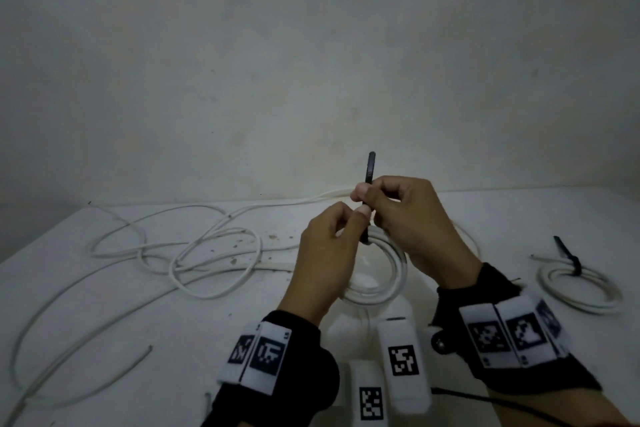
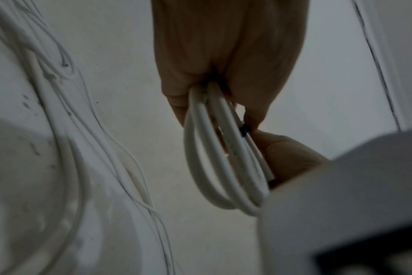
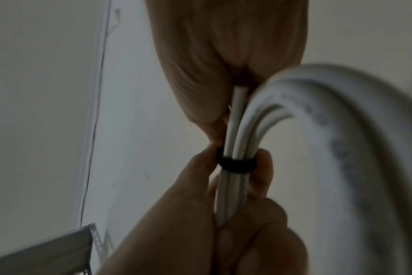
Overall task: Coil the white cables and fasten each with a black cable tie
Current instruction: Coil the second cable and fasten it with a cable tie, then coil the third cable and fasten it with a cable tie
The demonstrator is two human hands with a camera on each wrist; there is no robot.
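Note:
Above the table I hold a coil of white cable (image 1: 381, 282) with a black cable tie (image 1: 369, 168) looped round its top strands. My left hand (image 1: 358, 217) pinches the coil right at the tie's band (image 3: 235, 163), a fingertip on each side. My right hand (image 1: 363, 198) pinches the tie's tail, which sticks straight up past the fingers. In the left wrist view the coil (image 2: 223, 158) hangs from the fingers, with the tie (image 2: 244, 130) at its right side. The tie's head is hidden between the fingers.
At the right of the white table (image 1: 104, 322) lies a finished coil (image 1: 578, 291) bound by a black tie (image 1: 571, 262). Loose white cables (image 1: 207, 253) sprawl in tangled loops across the left half, one running to the near left edge. A wall (image 1: 311, 62) closes the back.

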